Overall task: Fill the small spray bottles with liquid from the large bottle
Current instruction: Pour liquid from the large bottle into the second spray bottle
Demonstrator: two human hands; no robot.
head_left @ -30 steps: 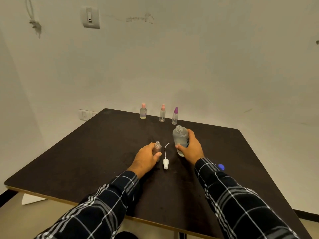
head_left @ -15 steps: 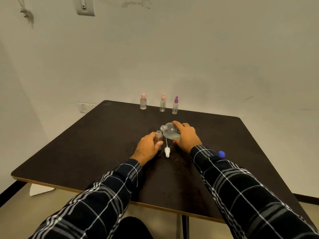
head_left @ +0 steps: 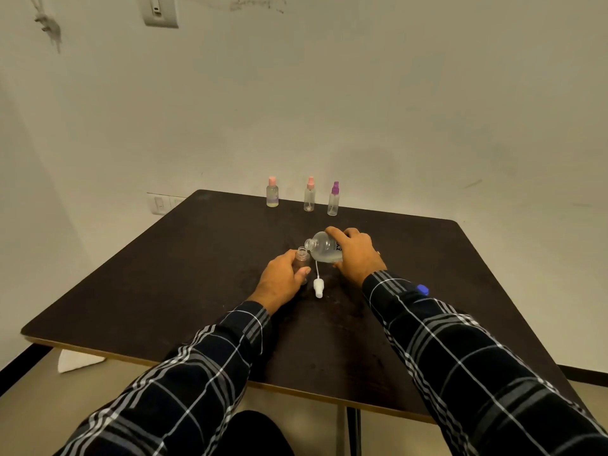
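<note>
Large bottle (head_left: 325, 251) tilted over open small bottle (head_left: 302, 258).

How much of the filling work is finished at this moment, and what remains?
Looks done: three capped spray bottles stand at the table's far edge; their fill levels are unclear. In hand: the left hand steadies an open small bottle; the right hand tilts the large bottle toward its mouth. Left: finish pouring, refit the white sprayer.

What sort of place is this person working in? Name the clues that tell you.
Probably a plain indoor room set up as a makeshift workstation: bare off-white walls with a light switch, one dark table, and only small spray bottles on it.
</note>
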